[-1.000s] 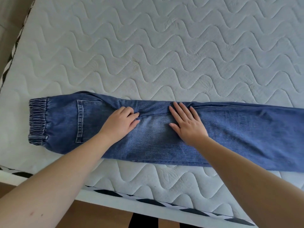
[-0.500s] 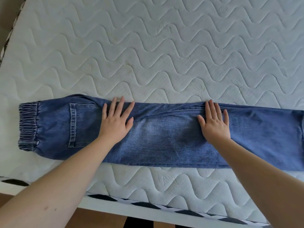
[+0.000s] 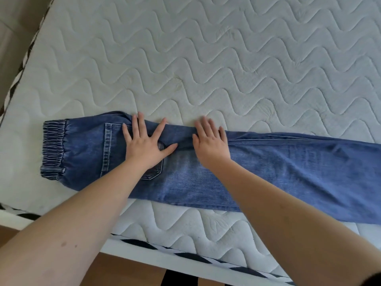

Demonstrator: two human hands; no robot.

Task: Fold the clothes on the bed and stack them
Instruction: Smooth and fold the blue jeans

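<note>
Lying lengthwise across the lower middle of the frame on the bed [image 3: 226, 69], the jeans [image 3: 288, 168] (heavy, limp denim, best lifted by the waistband) are being pressed by the left hand [image 3: 144, 145] and right hand [image 3: 210, 145], both grips flat, fingers spread.

Under me spreads a white wave-quilted mattress [image 3: 206, 58]; its black-and-white patterned edge band [image 3: 185, 253] runs at six o'clock, wooden floor [image 3: 127, 271] below it.

Both bare forearms reach forward over the long blue denim jeans [image 3: 288, 168]. The left hand [image 3: 144, 145] lies flat on them, fingers straight and spread, thumb out. The right hand [image 3: 211, 144] lies flat just beside it, fingers straight and close together.
</note>
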